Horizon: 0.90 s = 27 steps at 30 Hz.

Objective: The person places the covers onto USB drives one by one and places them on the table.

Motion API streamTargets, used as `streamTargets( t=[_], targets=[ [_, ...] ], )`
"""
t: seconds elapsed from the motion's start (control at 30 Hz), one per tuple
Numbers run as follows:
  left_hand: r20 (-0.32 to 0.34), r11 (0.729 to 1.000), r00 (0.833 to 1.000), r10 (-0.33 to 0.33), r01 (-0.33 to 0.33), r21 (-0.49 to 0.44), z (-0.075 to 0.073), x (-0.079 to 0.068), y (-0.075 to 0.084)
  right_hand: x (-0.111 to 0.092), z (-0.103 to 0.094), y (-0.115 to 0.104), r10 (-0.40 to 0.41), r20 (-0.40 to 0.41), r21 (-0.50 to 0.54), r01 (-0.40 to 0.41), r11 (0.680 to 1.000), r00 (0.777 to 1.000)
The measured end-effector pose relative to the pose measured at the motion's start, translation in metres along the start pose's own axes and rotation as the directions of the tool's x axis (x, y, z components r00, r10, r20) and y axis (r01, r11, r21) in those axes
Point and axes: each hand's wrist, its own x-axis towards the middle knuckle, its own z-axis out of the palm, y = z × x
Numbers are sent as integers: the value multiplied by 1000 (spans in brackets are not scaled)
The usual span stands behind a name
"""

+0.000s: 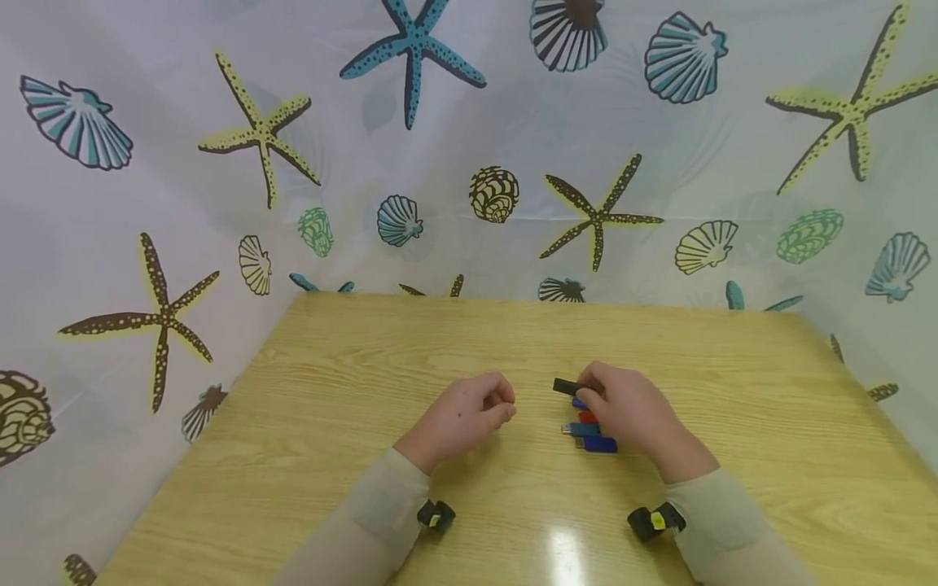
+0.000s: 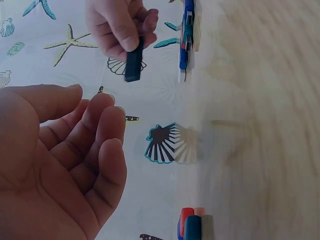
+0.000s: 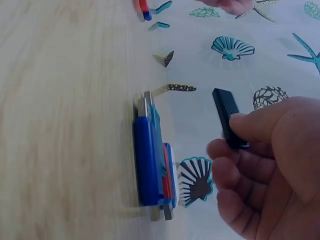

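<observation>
My right hand pinches a black USB stick between thumb and fingers, above the table. Its far end sticks out toward the left; no plug shows on it in the right wrist view. Just below lie several USB sticks side by side: a blue one, a teal one, a red one and another blue one, partly covered by the right hand. My left hand hovers to their left, fingers loosely curled, holding nothing. In the left wrist view, red and teal sticks appear at the bottom edge.
A wood-grain table lies under both hands. A white curtain printed with starfish and shells rises behind it and along both sides. Dark wrist cameras with straps sit on both sleeves.
</observation>
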Motion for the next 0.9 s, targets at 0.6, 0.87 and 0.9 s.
streamTargets(
  t=[0.6, 0.87, 0.9],
  targets=[
    [-4, 1000, 1000, 2, -2, -6, -7, -1, -6, 1, 2, 14, 131, 90, -115, -120, 986, 987],
    [-17, 1000, 1000, -16, 16, 20, -12, -2, -10, 0, 0, 14, 103, 31, -159, -97, 983, 994],
    [-23, 999, 1000, -21, 22, 31, -14, -2, -11, 0, 0, 13, 101, 26, -157, -96, 983, 995]
  ],
)
